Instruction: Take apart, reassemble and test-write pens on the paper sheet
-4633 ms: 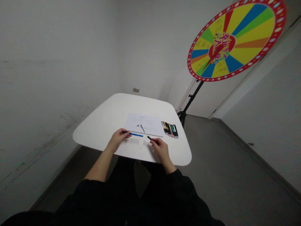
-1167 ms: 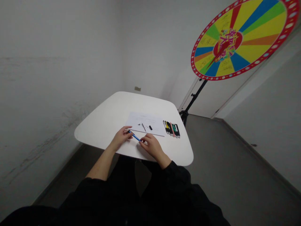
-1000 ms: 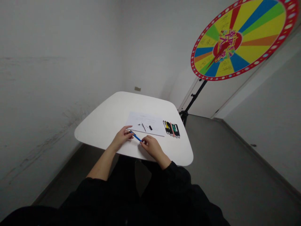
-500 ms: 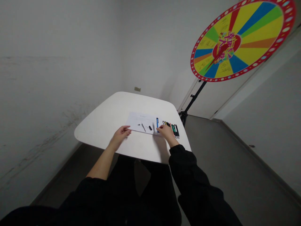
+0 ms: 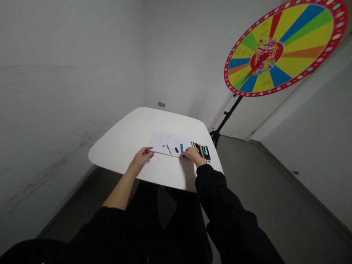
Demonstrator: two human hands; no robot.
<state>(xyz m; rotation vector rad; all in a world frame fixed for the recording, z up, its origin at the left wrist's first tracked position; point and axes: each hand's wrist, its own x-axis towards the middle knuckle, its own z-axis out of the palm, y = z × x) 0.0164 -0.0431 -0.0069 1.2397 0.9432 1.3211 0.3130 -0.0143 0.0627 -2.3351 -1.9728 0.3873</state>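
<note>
Between the fingertips of my right hand [image 5: 191, 154] is a blue pen [image 5: 182, 147], low over the right part of a printed sheet of paper [image 5: 159, 136]. The pen's lower end is partly hidden by the fingers. My left hand [image 5: 142, 157] is open, its fingertips at the paper's near left edge. On the sheet lie a thin dark pen refill [image 5: 168, 149], a short black tube like a pen grip [image 5: 176, 150] and a tiny dark piece [image 5: 163, 146]. A faint thin bit beside the grip is too small to make out.
A row of several pens [image 5: 205, 152] in different colours lies right of the paper, close to the right edge of the white table [image 5: 123, 139]. Beyond the table a colourful prize wheel [image 5: 297, 47] stands on a black stand [image 5: 231, 113]. Walls rise at the left and behind.
My right hand has moved slightly left and down with the blue pen, bringing it closer to the black tube. My left hand has stayed almost still.
</note>
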